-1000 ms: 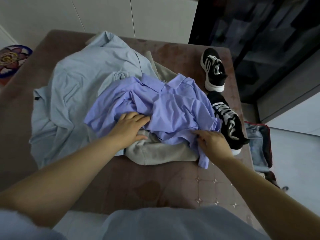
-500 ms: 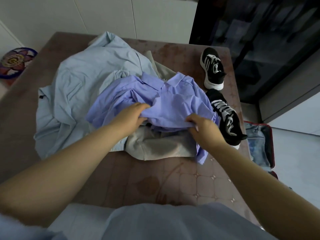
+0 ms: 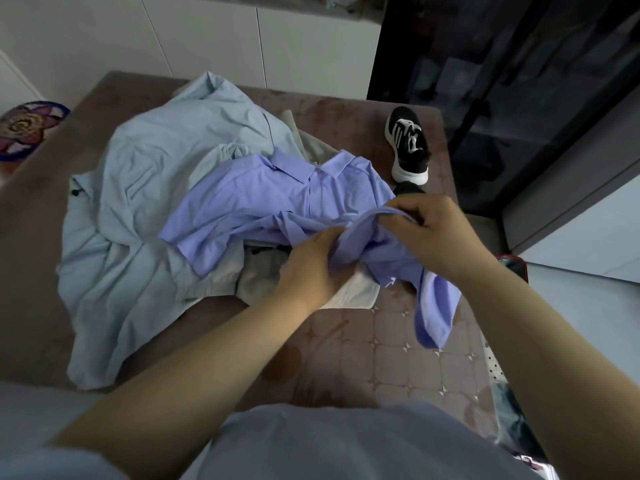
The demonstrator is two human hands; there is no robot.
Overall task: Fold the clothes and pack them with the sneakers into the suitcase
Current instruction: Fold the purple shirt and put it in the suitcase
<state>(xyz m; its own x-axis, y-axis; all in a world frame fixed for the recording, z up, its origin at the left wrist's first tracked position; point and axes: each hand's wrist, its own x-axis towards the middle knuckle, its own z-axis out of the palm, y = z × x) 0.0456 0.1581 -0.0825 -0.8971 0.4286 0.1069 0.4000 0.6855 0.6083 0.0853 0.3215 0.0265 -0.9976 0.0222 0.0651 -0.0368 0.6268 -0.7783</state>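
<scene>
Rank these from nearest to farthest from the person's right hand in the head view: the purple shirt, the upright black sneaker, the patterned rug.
1. Purple shirt: gripped in the right hand.
2. Black sneaker: beyond the hand, by the bed's far right edge.
3. Patterned rug: far left, on the floor.

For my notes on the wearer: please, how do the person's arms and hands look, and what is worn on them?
Both forearms are bare. The left hand and right hand wear no gloves, rings or watch. A pale blue-grey sleeve shows only at the left upper arm.
</scene>
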